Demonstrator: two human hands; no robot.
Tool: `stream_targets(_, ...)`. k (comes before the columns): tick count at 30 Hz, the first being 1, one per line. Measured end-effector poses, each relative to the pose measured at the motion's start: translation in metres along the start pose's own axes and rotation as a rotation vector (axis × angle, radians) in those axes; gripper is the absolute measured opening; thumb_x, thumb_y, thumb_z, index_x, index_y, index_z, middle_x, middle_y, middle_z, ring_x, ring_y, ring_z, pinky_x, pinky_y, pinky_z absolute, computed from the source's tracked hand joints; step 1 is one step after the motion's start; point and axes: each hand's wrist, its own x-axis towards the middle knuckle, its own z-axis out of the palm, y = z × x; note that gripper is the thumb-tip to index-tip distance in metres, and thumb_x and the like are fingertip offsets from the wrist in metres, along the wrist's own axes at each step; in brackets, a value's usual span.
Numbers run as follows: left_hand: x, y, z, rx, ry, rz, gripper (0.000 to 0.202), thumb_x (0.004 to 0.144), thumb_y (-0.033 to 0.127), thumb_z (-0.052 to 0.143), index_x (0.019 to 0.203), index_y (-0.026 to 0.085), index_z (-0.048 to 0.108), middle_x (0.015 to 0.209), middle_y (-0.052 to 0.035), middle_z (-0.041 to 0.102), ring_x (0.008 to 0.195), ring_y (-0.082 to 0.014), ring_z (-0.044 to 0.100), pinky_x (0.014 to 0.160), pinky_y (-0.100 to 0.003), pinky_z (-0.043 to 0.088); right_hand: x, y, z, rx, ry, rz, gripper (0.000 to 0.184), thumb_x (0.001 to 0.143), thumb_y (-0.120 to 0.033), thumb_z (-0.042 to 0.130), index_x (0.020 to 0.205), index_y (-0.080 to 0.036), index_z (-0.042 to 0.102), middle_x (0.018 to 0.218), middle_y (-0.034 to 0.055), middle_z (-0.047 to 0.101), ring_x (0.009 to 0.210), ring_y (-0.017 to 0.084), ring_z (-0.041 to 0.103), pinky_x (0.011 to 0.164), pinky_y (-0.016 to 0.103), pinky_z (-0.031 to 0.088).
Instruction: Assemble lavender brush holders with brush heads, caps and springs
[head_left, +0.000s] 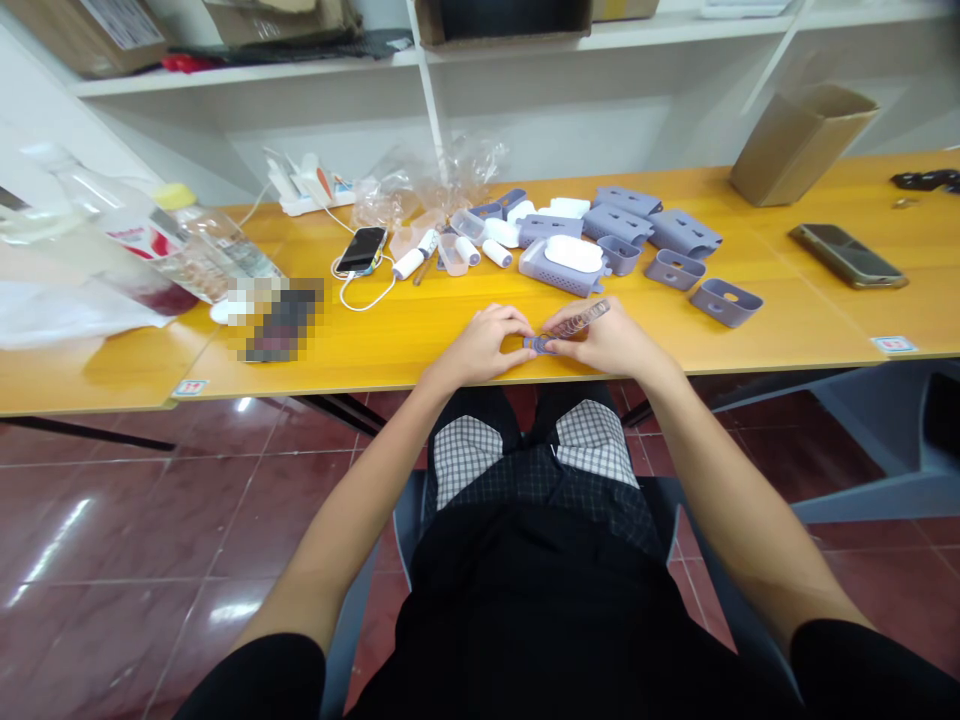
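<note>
While left hand pinches a small purple part near the front edge of the table, right hand pinches a coil there; a slack pinch could spring it off. Purple shells lie beyond, shelf behind.

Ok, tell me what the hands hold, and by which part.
Left hand and right hand hold a small purple piece by opposite ends. A coil lies against the right hand; its exact hold cannot be told.
</note>
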Motion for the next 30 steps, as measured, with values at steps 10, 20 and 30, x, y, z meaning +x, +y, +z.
stream_targets(10,0.000,0.001,-0.001,0.006,-0.002,-0.004,0.021,0.096,0.037,0.071,0.110,0.023,0.078,0.119,-0.0083,0.073,0.118,-0.0291,0.065,0.110,-0.049,0.048,0.001,-0.004,0.000,0.036,0.075,0.080,0.013,0.084,-0.034,0.087,0.087,-0.023,0.081,0.088,0.0081,0.082,0.082,0.029,0.076,0.082,0.046,0.061)
stream_targets(20,0.000,0.002,-0.001,0.015,-0.006,-0.008,0.023,0.096,0.038,0.071,0.112,0.022,0.078,0.120,-0.0088,0.072,0.118,-0.0294,0.064,0.109,-0.049,0.048,0.004,-0.001,0.010,0.257,0.085,0.246,0.031,0.082,-0.048,0.087,0.081,-0.019,0.077,0.078,0.0098,0.081,0.066,0.024,0.072,0.064,0.038,0.060)
stream_targets(30,0.000,0.004,-0.002,0.013,-0.011,-0.014,0.023,0.096,0.038,0.070,0.111,0.022,0.078,0.120,-0.0087,0.073,0.119,-0.0294,0.063,0.111,-0.050,0.047,0.004,0.009,0.007,0.254,0.029,0.209,0.031,0.077,-0.048,0.090,0.085,-0.020,0.079,0.078,0.0090,0.081,0.069,0.026,0.074,0.068,0.041,0.062)
